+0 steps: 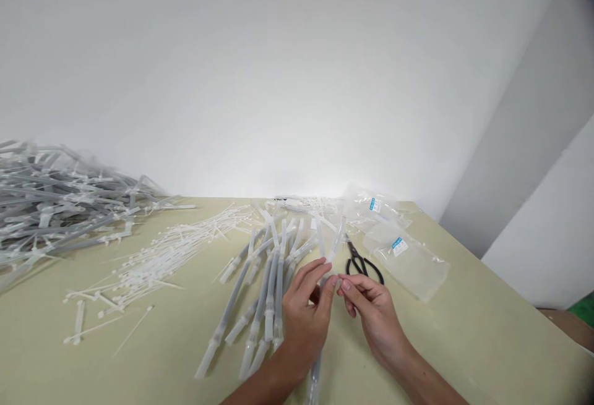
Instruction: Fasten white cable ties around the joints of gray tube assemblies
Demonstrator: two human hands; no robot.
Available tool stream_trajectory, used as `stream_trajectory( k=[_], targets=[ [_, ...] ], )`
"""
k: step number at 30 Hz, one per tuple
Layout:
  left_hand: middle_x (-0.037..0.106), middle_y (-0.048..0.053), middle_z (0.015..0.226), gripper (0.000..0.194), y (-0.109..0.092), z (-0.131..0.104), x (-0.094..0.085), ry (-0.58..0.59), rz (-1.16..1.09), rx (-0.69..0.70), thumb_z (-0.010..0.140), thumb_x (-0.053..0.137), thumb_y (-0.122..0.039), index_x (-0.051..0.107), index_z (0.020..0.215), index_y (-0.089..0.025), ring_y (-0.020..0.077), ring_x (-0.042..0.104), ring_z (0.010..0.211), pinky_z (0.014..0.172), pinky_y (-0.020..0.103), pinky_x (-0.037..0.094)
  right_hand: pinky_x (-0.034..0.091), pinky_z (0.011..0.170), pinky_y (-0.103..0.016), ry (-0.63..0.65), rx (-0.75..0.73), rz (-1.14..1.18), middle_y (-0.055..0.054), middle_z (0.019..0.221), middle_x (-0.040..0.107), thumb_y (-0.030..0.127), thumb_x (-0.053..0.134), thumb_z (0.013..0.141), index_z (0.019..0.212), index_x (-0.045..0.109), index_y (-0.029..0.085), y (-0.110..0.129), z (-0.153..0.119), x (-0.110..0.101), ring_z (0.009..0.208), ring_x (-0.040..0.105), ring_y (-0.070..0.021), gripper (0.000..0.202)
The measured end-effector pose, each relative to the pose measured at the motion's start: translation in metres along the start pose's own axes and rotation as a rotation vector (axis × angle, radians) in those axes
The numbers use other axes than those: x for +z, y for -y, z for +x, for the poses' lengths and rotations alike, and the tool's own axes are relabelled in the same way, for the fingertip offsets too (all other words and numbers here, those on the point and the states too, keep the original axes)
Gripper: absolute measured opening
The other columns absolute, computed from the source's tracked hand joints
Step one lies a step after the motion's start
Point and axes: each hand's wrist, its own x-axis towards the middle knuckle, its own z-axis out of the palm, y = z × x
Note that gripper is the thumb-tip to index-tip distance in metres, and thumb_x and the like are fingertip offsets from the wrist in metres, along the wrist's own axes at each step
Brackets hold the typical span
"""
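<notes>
My left hand [309, 300] is closed around a grey tube assembly [315, 374] with two translucent branches that rise above the fingers in a V. The tube's lower end shows below my left wrist. My right hand [366, 306] pinches a small pale piece at the tube, touching the left fingertips; the fingers hide most of it. Left of my hands lies a bunch of similar grey tubes [273, 275] with clear ends. Black-handled scissors [356, 260] lie just behind my right hand.
White cable ties [162, 260] are spread left of centre, with more at the back. A large heap of grey tubes [60, 201] fills the far left. Clear plastic bags [411, 266] with blue labels lie at the right on the pale green table [440, 343]. A white wall stands behind.
</notes>
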Motion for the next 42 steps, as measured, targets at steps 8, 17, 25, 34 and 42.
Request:
stream_trajectory(
  k=[8,17,25,34,42],
  targets=[
    [0.068,0.003,0.081,0.029,-0.002,-0.002,0.002,-0.015,-0.003,-0.072,0.08,0.062,-0.026,0.058,0.109,-0.02,0.0094,0.056,0.05,0.049,0.023,0.049,0.031,0.046,-0.024,0.009,-0.03,-0.023,0.001,0.057,0.055,0.034,0.069,0.077,0.082,0.071,0.019,-0.001,-0.003,0.0,0.05,0.039,-0.0099,0.016],
    [0.064,0.008,0.109,0.011,-0.005,-0.002,-0.001,0.002,-0.022,0.05,0.081,0.059,-0.02,0.068,0.088,-0.019,0.0152,0.064,0.076,0.058,0.025,0.054,0.033,0.046,-0.023,0.013,-0.038,-0.045,0.003,0.057,0.052,0.036,0.068,0.077,0.08,0.066,0.019,0.001,-0.006,0.004,0.049,0.042,-0.0095,0.017],
    [0.068,0.003,0.101,0.017,-0.013,-0.003,0.0,0.001,-0.106,-0.101,0.083,0.058,-0.023,0.06,0.1,-0.021,0.0078,0.06,0.056,0.056,0.022,0.052,0.039,0.049,-0.024,-0.039,-0.099,-0.151,0.0,0.062,0.06,0.038,0.067,0.077,0.083,0.064,0.021,0.003,-0.012,0.014,0.053,0.048,-0.0123,0.018],
    [0.066,-0.002,0.075,0.023,-0.01,-0.002,0.0,-0.008,-0.046,-0.145,0.082,0.06,-0.027,0.059,0.104,-0.022,0.0087,0.057,0.051,0.055,0.022,0.05,0.041,0.055,-0.026,-0.106,-0.164,-0.273,-0.002,0.067,0.061,0.039,0.062,0.08,0.085,0.065,0.021,-0.002,-0.016,0.013,0.059,0.051,-0.0154,0.019],
    [0.065,0.005,0.105,0.032,-0.012,-0.004,0.0,0.038,-0.06,-0.202,0.083,0.058,-0.03,0.056,0.114,-0.024,0.0084,0.055,0.056,0.06,0.025,0.05,0.038,0.053,-0.025,-0.04,-0.169,-0.284,0.001,0.064,0.057,0.04,0.057,0.084,0.076,0.058,0.02,-0.004,-0.012,0.01,0.057,0.047,-0.0137,0.021]
  ],
)
